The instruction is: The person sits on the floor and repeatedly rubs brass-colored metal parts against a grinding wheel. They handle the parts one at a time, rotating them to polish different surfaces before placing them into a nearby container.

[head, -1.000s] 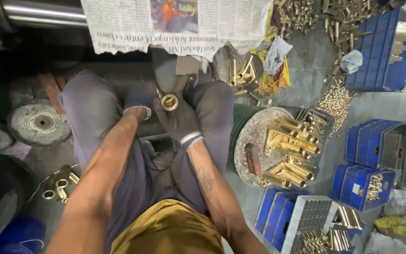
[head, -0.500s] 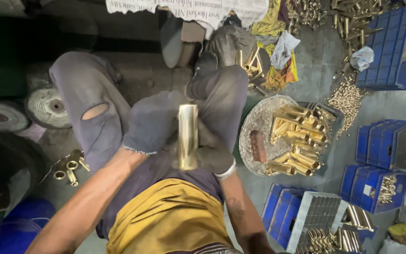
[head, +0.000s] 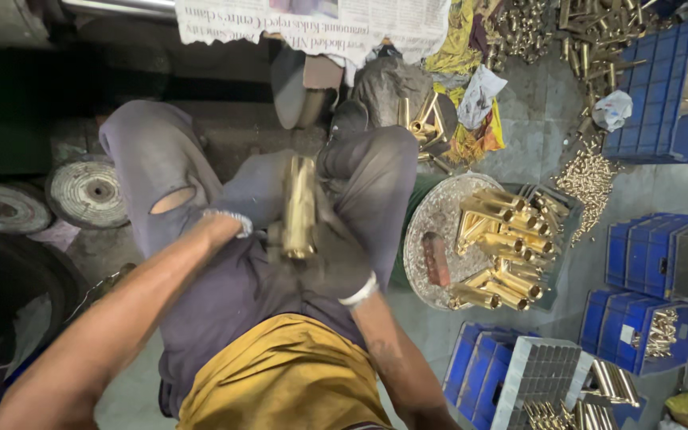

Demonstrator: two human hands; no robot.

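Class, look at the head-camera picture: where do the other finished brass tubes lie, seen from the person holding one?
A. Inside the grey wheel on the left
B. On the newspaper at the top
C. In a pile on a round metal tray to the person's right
C: the brass tubes are heaped on the round metal tray, right of the gloved hands and the held brass tube.

Blue crates (head: 662, 87), newspaper (head: 312, 24), grinding wheel (head: 87, 191)
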